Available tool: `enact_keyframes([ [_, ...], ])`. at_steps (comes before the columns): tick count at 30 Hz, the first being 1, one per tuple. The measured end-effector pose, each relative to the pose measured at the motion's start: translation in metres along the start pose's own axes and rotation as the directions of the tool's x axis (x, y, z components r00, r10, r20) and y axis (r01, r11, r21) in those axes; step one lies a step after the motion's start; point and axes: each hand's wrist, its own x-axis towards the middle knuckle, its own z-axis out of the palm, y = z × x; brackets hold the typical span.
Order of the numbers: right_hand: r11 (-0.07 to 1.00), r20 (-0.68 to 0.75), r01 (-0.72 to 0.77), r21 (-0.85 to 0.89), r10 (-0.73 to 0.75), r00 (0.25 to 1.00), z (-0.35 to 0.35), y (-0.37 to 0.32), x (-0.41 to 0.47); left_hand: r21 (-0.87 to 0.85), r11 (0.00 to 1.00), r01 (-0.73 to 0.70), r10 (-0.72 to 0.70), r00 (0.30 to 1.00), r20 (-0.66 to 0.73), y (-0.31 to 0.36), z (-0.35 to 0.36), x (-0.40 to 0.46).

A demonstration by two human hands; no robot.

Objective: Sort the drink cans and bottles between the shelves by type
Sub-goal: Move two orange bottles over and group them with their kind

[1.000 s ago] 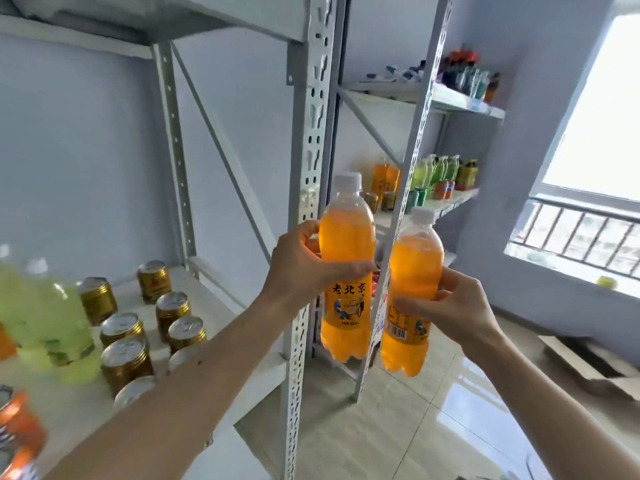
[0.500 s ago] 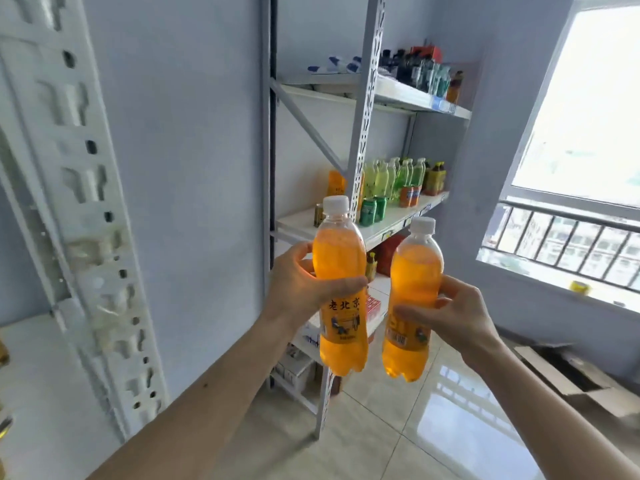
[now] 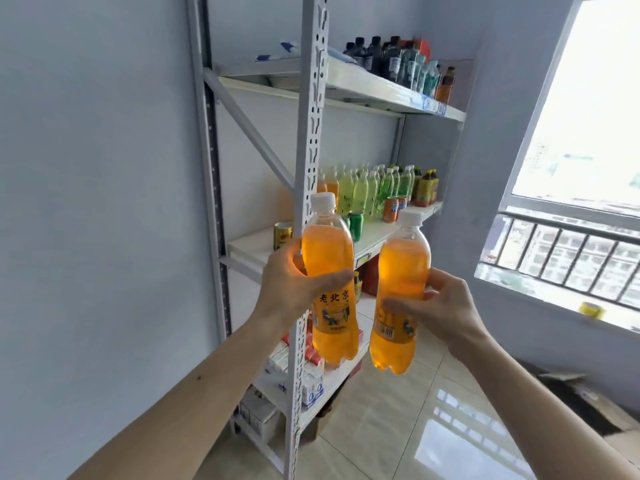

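Head view shows the left hand (image 3: 289, 289) wrapped around the middle of one orange soda bottle (image 3: 329, 282), thumb across its label, while the right hand (image 3: 438, 308) grips a second orange soda bottle (image 3: 400, 292) the same way. Both bottles stand upright (white caps on top), close together but apart, held in front of the grey shelf rack (image 3: 311, 133). On its middle shelf (image 3: 377, 230), farther off, stand yellow-green bottles (image 3: 367, 192) and a green can (image 3: 356, 225).
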Motion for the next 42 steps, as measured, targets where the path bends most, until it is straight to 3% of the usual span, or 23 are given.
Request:
enact_keyframes([
  [8, 1.0, 0.004, 0.018, -0.009, -0.018, 1.0, -0.008, 0.04, 0.162, -0.053, 0.997, -0.05, 0.054, 0.996, 0.074, -0.042, 0.072, 0.157],
  [13, 0.998, 0.005, 0.023, 0.05, -0.024, 1.0, -0.01, 0.056, 0.254, -0.057, 0.996, -0.073, 0.075, 0.997, 0.036, -0.064, 0.106, 0.245],
  [24, 0.978, 0.113, 0.129, 0.162, -0.148, 0.983, 0.0, 0.092, 0.448, -0.024, 0.996, -0.086, 0.078, 0.967, -0.241, -0.108, 0.178, 0.389],
  [31, 0.967, 0.22, 0.205, 0.149, -0.234, 0.947, 0.017, 0.116, 0.581, 0.161, 0.984, -0.075, 0.143, 0.87, -0.471, -0.125, 0.203, 0.483],
  [42, 0.944, 0.253, 0.256, 0.207, -0.304, 0.918, 0.092, 0.128, 0.702, 0.311, 0.949, 0.047, 0.153, 0.794, -0.588, -0.168, 0.175, 0.569],
])
